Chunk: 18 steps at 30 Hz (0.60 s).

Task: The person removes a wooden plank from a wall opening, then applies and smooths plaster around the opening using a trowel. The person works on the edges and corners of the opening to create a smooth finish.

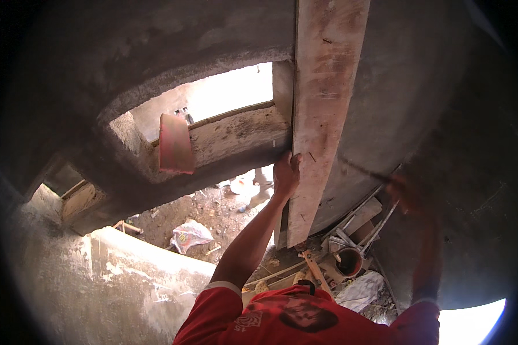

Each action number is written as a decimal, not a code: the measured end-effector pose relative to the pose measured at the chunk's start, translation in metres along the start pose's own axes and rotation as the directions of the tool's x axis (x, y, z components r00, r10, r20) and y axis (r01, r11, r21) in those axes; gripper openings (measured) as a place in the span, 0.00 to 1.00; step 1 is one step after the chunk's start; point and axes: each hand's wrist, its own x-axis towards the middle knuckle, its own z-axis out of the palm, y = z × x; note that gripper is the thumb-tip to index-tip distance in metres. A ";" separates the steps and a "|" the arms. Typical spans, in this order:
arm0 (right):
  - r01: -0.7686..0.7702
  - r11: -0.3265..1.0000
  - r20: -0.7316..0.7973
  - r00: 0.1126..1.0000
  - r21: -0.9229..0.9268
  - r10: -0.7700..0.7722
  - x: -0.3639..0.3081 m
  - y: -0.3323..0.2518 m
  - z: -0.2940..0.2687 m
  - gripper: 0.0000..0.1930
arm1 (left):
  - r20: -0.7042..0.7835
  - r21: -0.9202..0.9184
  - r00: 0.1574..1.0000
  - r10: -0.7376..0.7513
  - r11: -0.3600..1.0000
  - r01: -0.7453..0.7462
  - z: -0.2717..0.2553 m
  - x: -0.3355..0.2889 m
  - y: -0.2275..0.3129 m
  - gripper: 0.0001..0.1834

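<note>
A long wooden board (326,86), smeared with pale cement, stands upright against the grey wall beside the openings. Several nails stick out of its face. My left hand (286,175) is closed on the board's left edge, near a nail at mid-height. On the other side, my right hand (406,194) is smeared by motion. It grips a thin dark rod-like tool (362,168), whose tip points left toward the board. The blur hides what kind of tool it is, and I cannot tell whether the tip touches anything.
A reddish slab (176,144) leans on the sill of the window opening (230,92). Through the doorway lie rubble and a plastic sack (191,236). Below the board are a bucket (348,262), wood scraps (316,269) and a pale sack (361,289).
</note>
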 end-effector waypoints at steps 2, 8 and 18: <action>-0.049 0.996 -0.086 0.995 0.071 0.055 -0.014 -0.061 -0.054 0.23 | -0.004 -0.014 1.000 -0.018 1.000 0.018 0.001 0.000 -0.001 0.17; 0.415 0.787 -0.091 0.858 -0.455 -0.505 -0.015 -0.199 -0.140 0.15 | -0.070 -0.114 0.997 0.031 0.993 -0.039 0.007 0.004 -0.010 0.18; 0.227 0.781 0.001 0.960 -0.582 -0.278 -0.040 -0.306 -0.151 0.10 | -0.102 -0.119 0.991 0.082 0.988 -0.094 0.002 0.001 -0.002 0.16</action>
